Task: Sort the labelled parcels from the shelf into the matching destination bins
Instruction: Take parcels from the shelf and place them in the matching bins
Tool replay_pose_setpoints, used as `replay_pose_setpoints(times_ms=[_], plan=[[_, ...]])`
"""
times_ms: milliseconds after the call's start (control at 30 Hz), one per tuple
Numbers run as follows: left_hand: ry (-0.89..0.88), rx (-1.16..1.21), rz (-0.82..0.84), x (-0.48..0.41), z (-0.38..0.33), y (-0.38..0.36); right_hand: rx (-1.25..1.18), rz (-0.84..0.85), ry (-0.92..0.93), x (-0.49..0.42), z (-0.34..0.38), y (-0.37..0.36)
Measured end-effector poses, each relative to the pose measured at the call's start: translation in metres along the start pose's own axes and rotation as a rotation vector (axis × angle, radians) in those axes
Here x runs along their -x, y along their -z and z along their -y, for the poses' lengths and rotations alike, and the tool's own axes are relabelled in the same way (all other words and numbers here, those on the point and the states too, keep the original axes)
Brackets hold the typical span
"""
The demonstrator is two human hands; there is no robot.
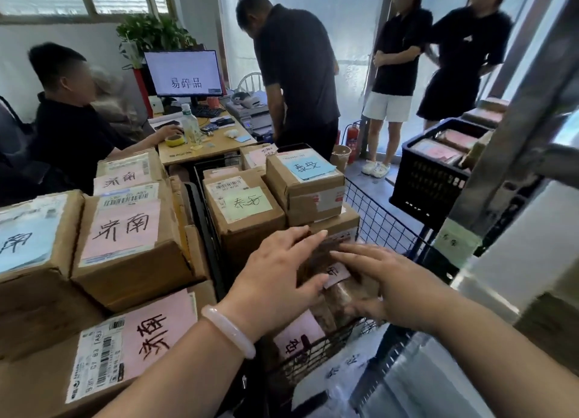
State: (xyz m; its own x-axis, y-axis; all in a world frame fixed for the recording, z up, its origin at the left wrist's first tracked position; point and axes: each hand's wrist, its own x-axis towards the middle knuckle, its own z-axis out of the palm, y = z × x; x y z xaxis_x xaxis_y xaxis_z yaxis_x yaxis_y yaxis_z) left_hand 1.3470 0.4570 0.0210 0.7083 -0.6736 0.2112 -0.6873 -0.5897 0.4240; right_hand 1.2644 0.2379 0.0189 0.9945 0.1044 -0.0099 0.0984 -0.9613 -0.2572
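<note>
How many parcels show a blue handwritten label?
2. The left-edge parcel beside the pink-labelled stack, and the top parcel stacked highest in the wire basket. Lower parcels may hide more.

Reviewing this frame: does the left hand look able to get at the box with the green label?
Probably yes. The left hand, fingers straight, is just in front of the green-labelled box, whose top is uncovered; nothing stands between them.

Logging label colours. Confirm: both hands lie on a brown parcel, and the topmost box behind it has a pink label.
Wrong colour: in the head view the label on the topmost box is blue, not pink. The left hand and right hand do lie on the brown parcel.
</note>
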Motion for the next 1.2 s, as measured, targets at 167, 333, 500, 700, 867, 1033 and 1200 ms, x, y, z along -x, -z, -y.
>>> replay_pose_setpoints(times_ms=[167, 333, 500, 700, 867, 1033, 1200], plan=[[-0.192, -0.083, 0.012, -0.009, -0.030, -0.026, -0.114, -0.260, -0.254, 0.080, 0.000, -0.013], [-0.371, -0.072, 0.046, -0.010, -0.077, -0.061, -0.085, -0.396, -0.572, 0.156, 0.005, -0.026], [-0.527, 0.011, 0.135, 0.004, -0.117, -0.091, -0.097, -0.480, -0.888, 0.216, 0.017, -0.038], [-0.522, 0.057, 0.187, 0.022, -0.132, -0.096, -0.005, -0.552, -1.109, 0.211, -0.012, -0.006], [-0.449, 0.065, 0.231, 0.026, -0.134, -0.092, 0.107, -0.387, -1.171, 0.189, -0.075, 0.027], [-0.372, 0.053, 0.245, 0.025, -0.134, -0.094, -0.028, -0.210, -1.094, 0.196, -0.122, 0.027], [-0.309, 0.078, 0.282, 0.023, -0.151, -0.102, -0.094, -0.286, -1.033, 0.204, -0.130, 0.017]])
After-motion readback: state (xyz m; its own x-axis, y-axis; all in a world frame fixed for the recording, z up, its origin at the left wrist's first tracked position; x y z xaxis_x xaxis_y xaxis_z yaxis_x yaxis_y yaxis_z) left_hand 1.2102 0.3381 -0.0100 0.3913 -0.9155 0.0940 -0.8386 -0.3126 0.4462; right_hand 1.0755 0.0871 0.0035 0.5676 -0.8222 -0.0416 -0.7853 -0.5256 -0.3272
